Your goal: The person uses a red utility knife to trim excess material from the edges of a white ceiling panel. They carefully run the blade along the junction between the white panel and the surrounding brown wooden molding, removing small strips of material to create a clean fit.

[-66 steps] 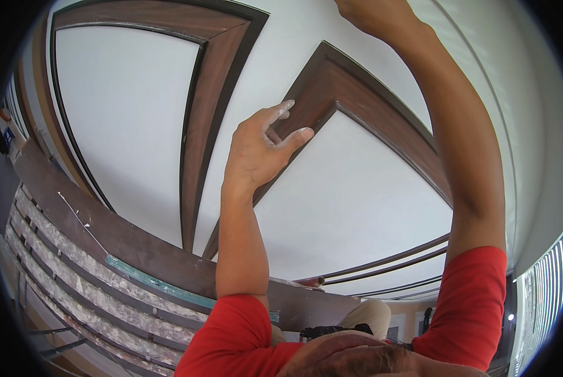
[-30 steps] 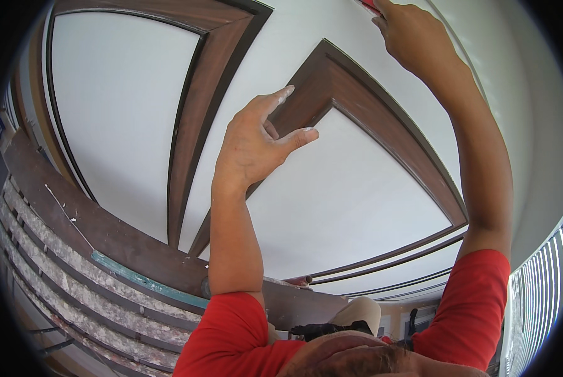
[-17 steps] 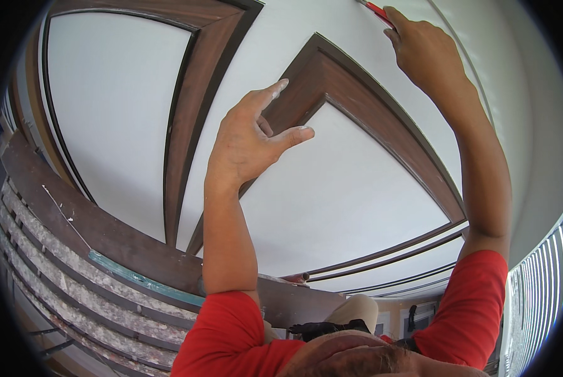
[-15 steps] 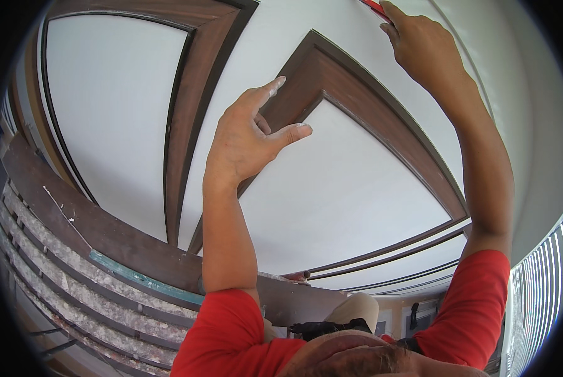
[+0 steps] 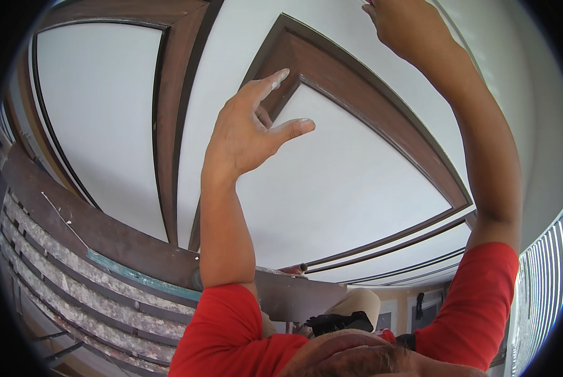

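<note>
My left hand (image 5: 247, 132) is raised with fingers spread and bent, holding nothing, white dust on the fingertips. It is beside the corner of a dark brown moulding frame (image 5: 357, 94) around a white panel (image 5: 350, 182); whether it touches the moulding I cannot tell. My right hand (image 5: 406, 26), higher up at the top edge, is closed on a small red tool (image 5: 369, 2), mostly cut off by the edge of the picture, near the smooth white surface (image 5: 225, 63) between the frames.
Another brown-framed white panel (image 5: 99, 107) is at left. Below it lie a dark board (image 5: 124, 232) and paint-spattered slats (image 5: 93, 301), with metal bars (image 5: 61, 349) at lower left. A curved white wall (image 5: 529, 157) and vertical blinds (image 5: 542, 289) are at right, my trousered knee (image 5: 357, 301) below.
My right hand came down into view with the red tool, then rose again, taking most of it out of frame. The frames have shifted up-left in the picture; my left hand stays open.
</note>
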`<state>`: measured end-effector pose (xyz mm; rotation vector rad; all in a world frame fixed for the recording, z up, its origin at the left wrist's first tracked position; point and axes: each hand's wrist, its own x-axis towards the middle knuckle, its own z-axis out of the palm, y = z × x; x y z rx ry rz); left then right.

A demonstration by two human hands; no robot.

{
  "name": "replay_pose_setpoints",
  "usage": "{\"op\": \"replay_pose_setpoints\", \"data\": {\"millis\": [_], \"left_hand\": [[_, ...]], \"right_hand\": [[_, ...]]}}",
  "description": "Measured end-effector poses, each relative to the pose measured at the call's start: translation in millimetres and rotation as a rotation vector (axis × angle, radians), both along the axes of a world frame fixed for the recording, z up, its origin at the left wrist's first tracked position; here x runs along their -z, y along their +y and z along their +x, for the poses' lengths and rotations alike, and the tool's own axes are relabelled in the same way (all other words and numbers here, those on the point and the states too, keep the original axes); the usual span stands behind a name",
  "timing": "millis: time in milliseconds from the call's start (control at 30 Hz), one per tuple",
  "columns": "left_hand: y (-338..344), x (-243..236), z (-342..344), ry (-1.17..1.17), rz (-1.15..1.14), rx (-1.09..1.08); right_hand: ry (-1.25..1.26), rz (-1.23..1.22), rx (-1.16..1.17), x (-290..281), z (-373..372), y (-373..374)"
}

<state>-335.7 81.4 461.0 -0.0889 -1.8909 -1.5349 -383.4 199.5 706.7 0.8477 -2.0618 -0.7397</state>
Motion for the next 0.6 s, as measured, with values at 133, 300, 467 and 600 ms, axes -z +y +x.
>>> {"op": "replay_pose_setpoints", "data": {"millis": [133, 300, 467, 600], "left_hand": [[-9.5, -0.7, -0.3, -0.064, -0.01, 0.023], [-20.8, 5.9, 1.6, -0.099, -0.02, 0.017], [-22.4, 7.4, 3.7, -0.105, -0.007, 0.039], [-20.7, 5.2, 7.8, -0.04, -0.013, 0.059]], "right_hand": [[0.156, 0.064, 0.054, 5.6, -28.0, 14.7], [0.142, -0.02, 0.07, 11.9, 7.2, 39.8], [-0.007, -0.083, -0.013, 5.7, 15.2, -14.9], [-0.067, -0.088, -0.087, 1.4, -1.0, -47.6]]}}
